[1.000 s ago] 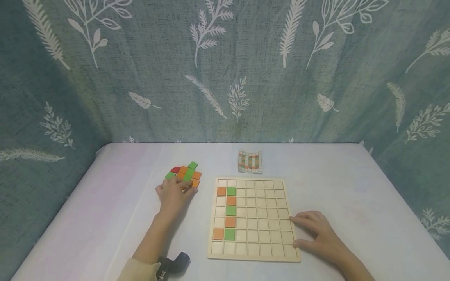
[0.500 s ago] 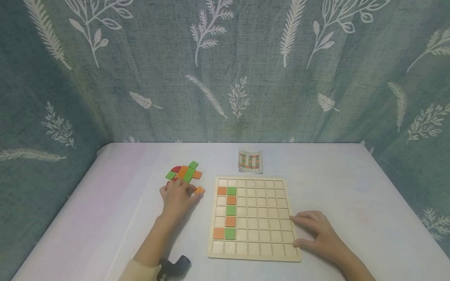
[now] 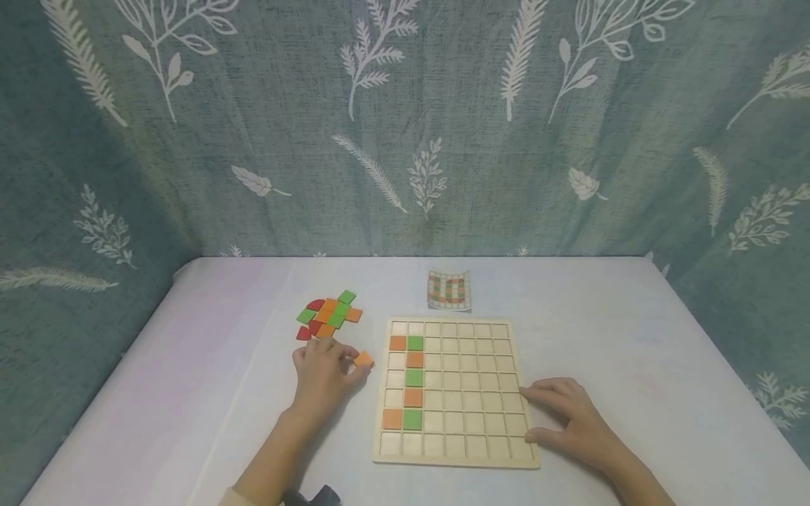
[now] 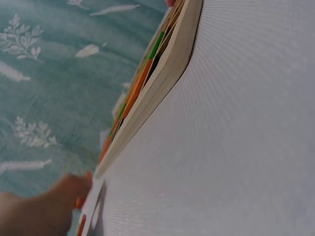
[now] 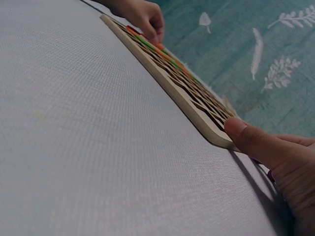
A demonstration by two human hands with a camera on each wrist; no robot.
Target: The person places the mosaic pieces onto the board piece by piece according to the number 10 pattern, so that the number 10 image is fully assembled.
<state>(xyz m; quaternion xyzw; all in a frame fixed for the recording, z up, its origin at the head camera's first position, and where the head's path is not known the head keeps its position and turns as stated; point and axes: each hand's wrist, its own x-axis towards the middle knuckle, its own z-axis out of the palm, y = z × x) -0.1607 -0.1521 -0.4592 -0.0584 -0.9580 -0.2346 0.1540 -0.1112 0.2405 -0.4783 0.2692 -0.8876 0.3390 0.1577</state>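
My left hand [image 3: 325, 372] pinches an orange square tile [image 3: 363, 359] between thumb and fingers, just left of the wooden grid board [image 3: 468, 464]. In the left wrist view the thumb [image 4: 54, 204] and a bit of orange show at lower left. The board holds a few orange and green square tiles in its two left columns, such as a green tile [image 3: 413, 419] low down. My right hand [image 3: 572, 418] rests at the board's right edge, fingers fairly straight, its thumb [image 5: 236, 127] touching the rim in the right wrist view.
A loose cluster of green, orange and red tiles [image 3: 335, 313] lies beyond my left hand, some red ones with a rounded side. Behind the board lies a small pattern card [image 3: 449, 289] with a coloured grid. A leaf-patterned curtain [image 3: 405, 176] stands along the table's back edge.
My left hand has drawn an orange tile out of the cluster, toward me and right to near the board's left edge. The right hand stays on the board's edge.
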